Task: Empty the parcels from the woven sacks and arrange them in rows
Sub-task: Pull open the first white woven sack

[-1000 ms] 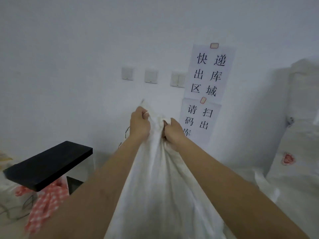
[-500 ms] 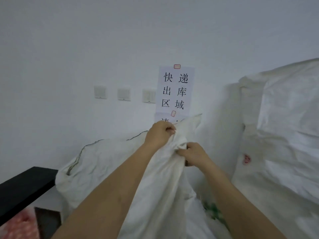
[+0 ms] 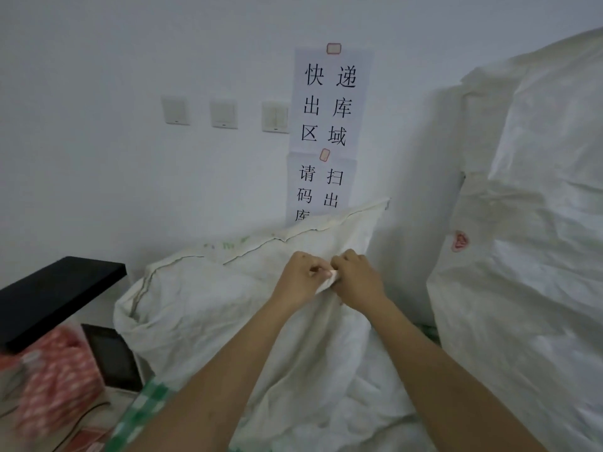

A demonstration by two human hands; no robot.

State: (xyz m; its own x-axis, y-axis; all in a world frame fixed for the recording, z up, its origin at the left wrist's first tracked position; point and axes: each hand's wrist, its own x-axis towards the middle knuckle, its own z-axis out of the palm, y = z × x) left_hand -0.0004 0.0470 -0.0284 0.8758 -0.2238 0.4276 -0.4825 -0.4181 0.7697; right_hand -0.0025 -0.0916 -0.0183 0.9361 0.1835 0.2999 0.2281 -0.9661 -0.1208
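Note:
A white woven sack (image 3: 208,308) lies slumped against the wall in front of me, its frayed upper edge running up toward the right. My left hand (image 3: 301,275) and my right hand (image 3: 357,277) meet at the sack's middle, both pinching one small bunched fold of its fabric between fingers and thumbs. Both forearms reach out over the sack's crumpled lower part. A much larger full white sack (image 3: 528,256) with a red mark stands at the right. No parcels are in sight.
A black shelf board (image 3: 55,291) juts in at the left above red-and-white checked cloth (image 3: 49,380) and a dark tablet-like panel (image 3: 114,357). Green-checked fabric (image 3: 143,409) lies at the bottom. Paper signs (image 3: 329,125) and three wall switches (image 3: 225,114) are on the wall.
The sack has dropped from held high to slumped low against the wall. My hands came down and together onto one fold, and the view swung back left.

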